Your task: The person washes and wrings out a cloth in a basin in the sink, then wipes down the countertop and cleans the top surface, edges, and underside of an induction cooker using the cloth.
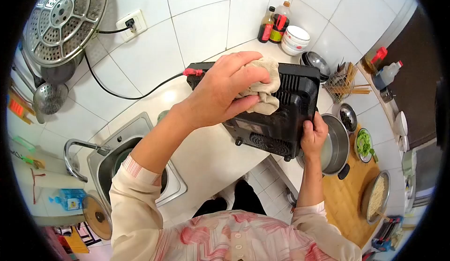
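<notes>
My left hand [213, 92] is closed around a bunched beige cloth [266, 85], which presses against the underside of a black induction cooker [300, 87]. The cooker is tilted up off the counter, its ribbed vents and round fan grille [269, 143] facing me. At its right edge, my right hand [315, 138] grips the casing, with the thumb on the underside. A black power cord [136, 97] runs from the cooker's upper left corner, where a red wrap [193, 72] shows. My left palm is hidden from view.
A steel sink [124, 155] with a tap [75, 143] is at left. Right of the cooker stand a metal pot [341, 143], a plate of greens [364, 143] and a noodle bowl [385, 190]. Bottles [266, 25] and stacked bowls [295, 39] stand behind. The cord enters a wall socket [132, 25].
</notes>
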A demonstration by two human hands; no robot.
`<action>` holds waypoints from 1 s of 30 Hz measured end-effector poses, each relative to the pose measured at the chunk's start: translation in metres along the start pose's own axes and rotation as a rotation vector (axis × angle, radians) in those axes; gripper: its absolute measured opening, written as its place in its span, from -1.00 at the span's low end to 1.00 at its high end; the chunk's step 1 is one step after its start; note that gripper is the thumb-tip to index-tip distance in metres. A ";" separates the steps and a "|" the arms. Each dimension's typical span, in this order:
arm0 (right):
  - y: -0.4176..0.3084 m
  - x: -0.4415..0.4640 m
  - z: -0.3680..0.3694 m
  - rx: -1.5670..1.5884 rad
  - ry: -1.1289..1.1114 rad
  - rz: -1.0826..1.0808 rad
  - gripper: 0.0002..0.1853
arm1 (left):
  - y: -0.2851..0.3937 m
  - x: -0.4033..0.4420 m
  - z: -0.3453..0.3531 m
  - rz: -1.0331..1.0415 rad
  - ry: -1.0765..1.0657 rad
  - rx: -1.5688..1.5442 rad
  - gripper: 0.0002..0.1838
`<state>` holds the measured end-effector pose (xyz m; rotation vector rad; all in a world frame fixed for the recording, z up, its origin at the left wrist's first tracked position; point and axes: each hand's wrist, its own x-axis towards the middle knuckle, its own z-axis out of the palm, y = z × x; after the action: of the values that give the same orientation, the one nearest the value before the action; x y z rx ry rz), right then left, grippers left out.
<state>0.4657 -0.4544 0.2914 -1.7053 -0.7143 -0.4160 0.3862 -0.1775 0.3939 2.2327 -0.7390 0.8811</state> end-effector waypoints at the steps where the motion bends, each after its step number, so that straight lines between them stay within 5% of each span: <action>1: 0.003 -0.002 -0.004 -0.052 -0.053 0.026 -0.56 | 0.000 0.002 -0.001 0.017 0.005 0.039 -0.54; 15: -0.008 0.003 0.007 -0.079 -0.074 -0.005 -0.57 | -0.019 0.004 -0.002 0.031 0.185 0.011 -0.55; 18: -0.009 0.009 0.011 -0.027 -0.079 -0.015 -0.57 | -0.012 -0.010 -0.011 -0.196 0.496 0.100 -0.71; 20: -0.008 0.011 0.012 -0.027 -0.076 -0.012 -0.57 | -0.015 -0.020 -0.029 -0.400 0.958 -0.688 -0.78; 23: -0.005 0.010 0.013 -0.006 -0.075 -0.010 -0.58 | -0.018 -0.048 -0.052 -0.451 1.133 -0.713 -0.75; 27: -0.008 0.013 0.020 0.025 -0.043 -0.034 -0.55 | -0.013 -0.074 -0.049 -0.562 1.053 -0.591 -0.68; 30: -0.010 0.015 0.021 0.017 -0.065 -0.013 -0.53 | 0.007 -0.061 -0.040 -0.559 0.798 -0.448 -0.69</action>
<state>0.4689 -0.4295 0.3026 -1.7047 -0.7745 -0.3640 0.3280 -0.1374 0.3743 1.3863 0.0713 1.0614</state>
